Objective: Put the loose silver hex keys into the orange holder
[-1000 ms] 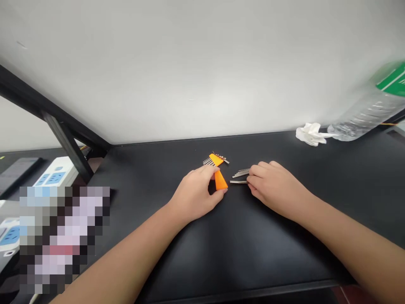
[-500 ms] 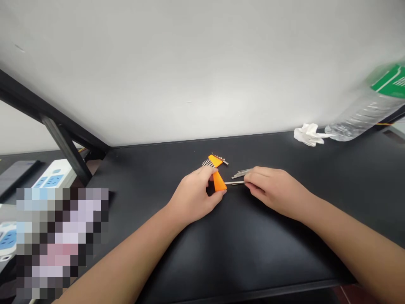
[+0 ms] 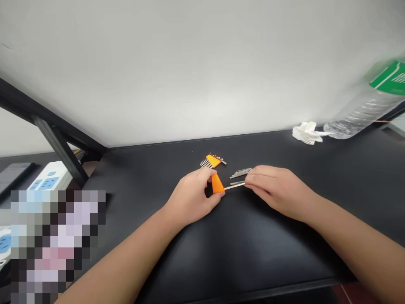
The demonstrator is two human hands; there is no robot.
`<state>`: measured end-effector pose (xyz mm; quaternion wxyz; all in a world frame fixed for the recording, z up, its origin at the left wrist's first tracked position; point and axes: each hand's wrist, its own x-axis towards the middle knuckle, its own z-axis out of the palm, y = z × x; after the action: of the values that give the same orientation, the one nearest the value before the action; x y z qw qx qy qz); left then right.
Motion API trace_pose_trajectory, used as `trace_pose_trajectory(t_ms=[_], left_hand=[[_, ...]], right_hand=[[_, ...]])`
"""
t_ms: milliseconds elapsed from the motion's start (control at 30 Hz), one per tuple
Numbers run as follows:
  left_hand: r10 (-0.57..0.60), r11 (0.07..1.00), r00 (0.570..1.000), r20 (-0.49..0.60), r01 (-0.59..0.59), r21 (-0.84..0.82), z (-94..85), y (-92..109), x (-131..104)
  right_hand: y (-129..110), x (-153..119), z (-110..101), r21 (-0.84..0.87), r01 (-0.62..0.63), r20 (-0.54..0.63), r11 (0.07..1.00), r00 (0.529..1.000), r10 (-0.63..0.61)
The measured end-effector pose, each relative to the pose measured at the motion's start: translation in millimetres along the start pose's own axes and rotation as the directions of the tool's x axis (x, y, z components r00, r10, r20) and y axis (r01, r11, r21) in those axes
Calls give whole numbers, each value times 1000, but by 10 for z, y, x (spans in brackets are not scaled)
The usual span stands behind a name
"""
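Pale wall (image 3: 202, 71) filling everything beyond the fingers (image 3: 253, 179), and under them a black tabletop (image 3: 247, 245), smooth, a soft sheen on the near side, its front edge running below the forearms. Dark metal frame (image 3: 60, 147) slanting in well left of the fingers, cut by the picture's edge. Far right of them, a clear bottle (image 3: 354, 112) with a green label leans, smeared, its top out of sight. Off to the left, a white power strip (image 3: 49, 179) with blue sockets; below it, blocky blur (image 3: 53, 249) swallows whatever is there.

Both hands are in! The left hand (image 3: 193, 194) has thumb and index pinched around an orange holder (image 3: 217, 184), the other fingers curled out of view. The right hand (image 3: 278, 185) pinches a thin rod (image 3: 234, 186), fingertips nearly together, its far end at the holder's lower corner; whether it goes in, I can't tell. Crumpled tissue (image 3: 308, 133) beyond the right fingers. Just past the left fingertips, another orange piece (image 3: 213, 161) with rods poking out; any join is hidden. And loose metal rods (image 3: 240, 173) beside the right fingertips, partly covered by them.
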<state>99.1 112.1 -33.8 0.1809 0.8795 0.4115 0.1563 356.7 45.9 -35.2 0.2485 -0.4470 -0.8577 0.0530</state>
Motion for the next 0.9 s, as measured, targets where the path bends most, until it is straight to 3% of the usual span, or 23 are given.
trace_pose_trajectory(t_ms=[200, 567, 733, 900], left_hand=[[41, 998, 998, 43, -43, 35, -15, 12, -8], [21, 1000, 998, 61, -20, -13, -36, 18, -2], [19, 999, 998, 54, -17, -38, -28, 33, -11], [90, 996, 995, 47, -89, -18, -13, 122, -23]], right_hand=[[9, -19, -6, -7, 90, -49, 996, 995, -90], [-46, -10, -51, 35, 106, -51, 994, 993, -104], [-34, -24, -53, 188, 35, 29, 982, 999, -41], [-158, 9, 10, 375, -43, 90, 926, 996, 9]])
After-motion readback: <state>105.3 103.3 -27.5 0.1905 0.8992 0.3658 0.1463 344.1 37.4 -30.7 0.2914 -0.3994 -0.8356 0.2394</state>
